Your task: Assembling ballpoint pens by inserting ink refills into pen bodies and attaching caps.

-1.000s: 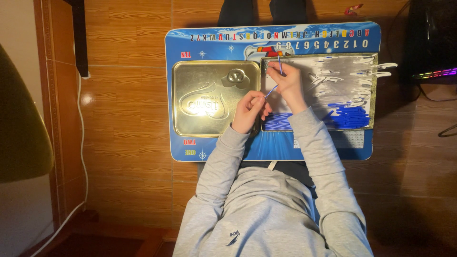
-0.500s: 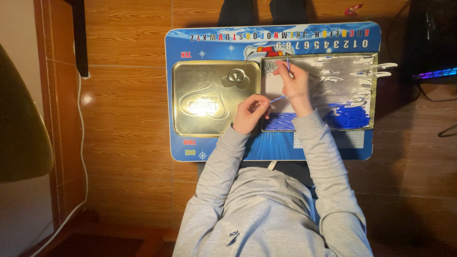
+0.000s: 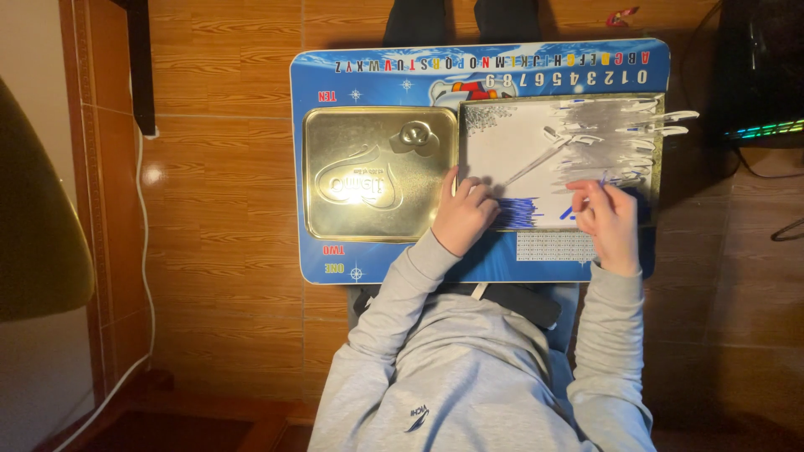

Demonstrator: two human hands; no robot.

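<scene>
Blue and printed along its far edge, a small bench (image 3: 402, 75) stands over a wooden floor (image 3: 226, 209), with a person in a grey sweatshirt (image 3: 469, 368) seated at it. On the bench a gold tin lid (image 3: 378, 174) lies on the left, and just beside it on the right sits a shallow tray (image 3: 536, 142) with a white base. Small silvery pieces (image 3: 624, 138) are heaped at the tray's far right, and small blue pieces (image 3: 515, 211) lie along its near edge. The left hand (image 3: 463, 213) rests at the tray's near left corner, fingers curled around a thin pale stick (image 3: 536, 163) that slants up across the white base. The right hand (image 3: 605, 219) is over the tray's near right part, its fingertips drawn together; what they pinch is too small to tell. A dark device with coloured lights (image 3: 758, 84) stands off to the right.
</scene>
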